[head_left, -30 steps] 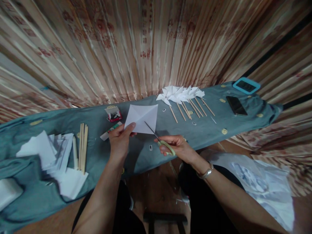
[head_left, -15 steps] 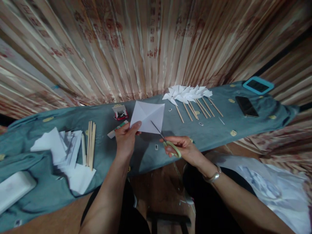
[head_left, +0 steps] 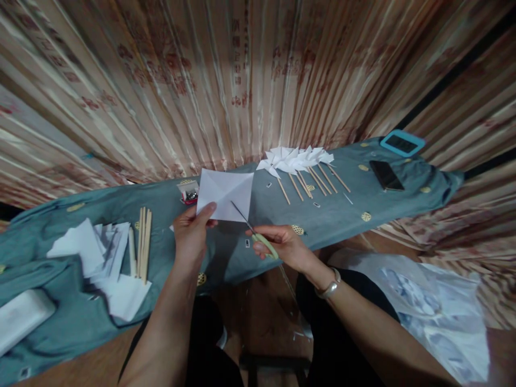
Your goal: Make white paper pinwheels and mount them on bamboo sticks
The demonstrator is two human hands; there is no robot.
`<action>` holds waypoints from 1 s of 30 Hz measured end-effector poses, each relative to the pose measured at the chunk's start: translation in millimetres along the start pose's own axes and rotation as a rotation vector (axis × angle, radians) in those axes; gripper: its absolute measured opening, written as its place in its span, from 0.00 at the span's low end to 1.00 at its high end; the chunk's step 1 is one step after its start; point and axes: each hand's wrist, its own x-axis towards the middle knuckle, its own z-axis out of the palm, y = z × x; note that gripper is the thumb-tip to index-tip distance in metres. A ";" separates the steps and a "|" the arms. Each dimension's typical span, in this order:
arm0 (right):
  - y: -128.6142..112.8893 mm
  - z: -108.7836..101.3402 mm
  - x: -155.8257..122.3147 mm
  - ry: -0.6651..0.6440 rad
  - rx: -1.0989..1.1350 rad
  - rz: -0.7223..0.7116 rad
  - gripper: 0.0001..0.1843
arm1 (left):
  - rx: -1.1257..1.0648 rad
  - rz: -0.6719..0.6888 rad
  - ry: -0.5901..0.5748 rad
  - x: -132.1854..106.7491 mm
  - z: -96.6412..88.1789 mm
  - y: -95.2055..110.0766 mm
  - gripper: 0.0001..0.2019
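Observation:
A creased square of white paper (head_left: 226, 188) is pinched at its lower left edge by my left hand (head_left: 192, 228), thumb on top. My right hand (head_left: 280, 244) grips scissors (head_left: 266, 246) with light green handles. Their dark blade lies over the lower right corner of the paper, its tip near the middle creases. Whether the second blade is beneath the paper I cannot tell. Just behind my left hand stands a small open red box (head_left: 189, 194) with shiny metal bits inside.
Paper pinwheels (head_left: 296, 159) on wooden sticks lie in a row at the back right. A phone (head_left: 386, 175) and a blue-framed device (head_left: 402, 143) lie farther right. At left are paper sheets (head_left: 86, 250), loose sticks (head_left: 144, 244) and a white case (head_left: 26, 317). A plastic bag (head_left: 419, 295) sits lower right.
The whole view has shifted, so the scene sits further left. The paper has turned slightly in my left hand, and the scissors stay at its lower right corner.

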 end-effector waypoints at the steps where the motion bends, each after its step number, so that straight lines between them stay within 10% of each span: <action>1: 0.1 0.5 -0.9 -0.002 -0.004 -0.001 0.23 | 0.003 -0.002 0.001 -0.7 -0.6 -0.2 0.13; 30: 1.0 6.4 -0.9 0.016 -0.057 0.036 0.21 | 0.053 0.110 0.011 -2.1 -4.7 -4.5 0.07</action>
